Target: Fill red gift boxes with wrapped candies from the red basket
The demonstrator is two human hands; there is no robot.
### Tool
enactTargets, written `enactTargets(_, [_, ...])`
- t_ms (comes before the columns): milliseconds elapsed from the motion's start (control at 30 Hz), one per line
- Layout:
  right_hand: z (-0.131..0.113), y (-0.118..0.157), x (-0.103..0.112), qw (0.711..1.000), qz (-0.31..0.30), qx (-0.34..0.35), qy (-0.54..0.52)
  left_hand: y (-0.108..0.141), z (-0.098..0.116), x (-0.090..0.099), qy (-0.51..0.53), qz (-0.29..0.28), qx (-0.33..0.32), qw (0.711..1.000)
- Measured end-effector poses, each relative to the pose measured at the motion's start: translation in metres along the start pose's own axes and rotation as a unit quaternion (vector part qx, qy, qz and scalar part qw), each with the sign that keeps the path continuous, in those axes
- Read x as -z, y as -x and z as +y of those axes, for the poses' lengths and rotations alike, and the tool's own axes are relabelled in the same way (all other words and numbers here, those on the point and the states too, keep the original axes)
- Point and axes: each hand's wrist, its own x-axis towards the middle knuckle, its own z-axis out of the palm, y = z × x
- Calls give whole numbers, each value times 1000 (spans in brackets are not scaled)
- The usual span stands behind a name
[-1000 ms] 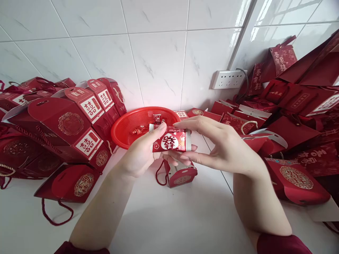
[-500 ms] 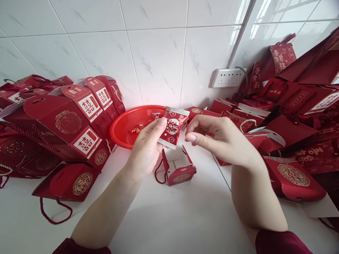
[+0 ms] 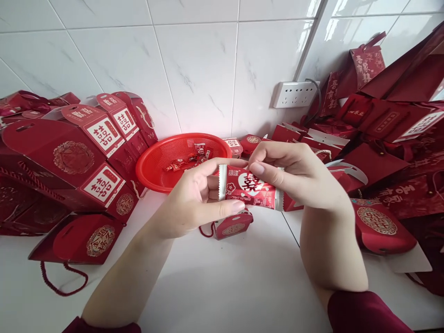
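A red wrapped packet [image 3: 253, 188] with silvery crimped ends lies sideways between my two hands. My left hand [image 3: 197, 196] grips its left part, thumb along the lower edge and index finger along the top. My right hand [image 3: 287, 173] pinches its upper right part between thumb and fingers. Below and behind the packet, a small red box [image 3: 233, 226] with a dark red cord stands on the white table; its top is mostly hidden by my left hand and the packet.
A red plastic basket [image 3: 149, 169] with several small wrapped packets stands by the tiled wall. Stacked red gift boxes [image 3: 72, 157] fill the left side, and more red boxes [image 3: 378, 222] crowd the right. A white power strip [image 3: 296, 94] is on the wall.
The packet has turned from upright to sideways and come nearer. My right hand has moved left and taken hold of it. The view has shifted slightly.
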Motion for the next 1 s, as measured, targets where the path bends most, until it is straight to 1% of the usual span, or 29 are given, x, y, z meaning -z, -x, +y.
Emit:
enactTargets(100, [0,0,0,1000,-3,2,-15,2,6,-1,-12,1,9,1000])
enactTargets(233, [-3,2,0,1000,-2,4,-16,5,13,-2,12,-15,52,998])
enactTargets(300, [-5,2,0,1000,-3,16,-15,6,15,-4,25,-14,60,998])
enactTargets(433, [-5,4,0,997,-18,72,-31,10,18,-8,31,-5,56,998])
enactTargets(533, [0,6,-1,993,-46,105,-41,13,19,-12,31,6,45,999])
enactTargets(633, [6,6,-4,992,-59,111,-25,14,20,-14,16,14,30,999])
enactTargets(800, [7,5,-7,991,-57,116,-44,16,20,-12,-34,1,2,999])
enactTargets(900, [4,3,-7,989,-72,121,-47,17,21,-7,-40,-22,-3,999])
enactTargets(967, [4,1,-7,989,-69,124,-49,16,21,-1,-56,-37,10,998])
enactTargets(1000, [4,-1,-8,989,-66,122,-47,14,21,3,-75,-35,19,996])
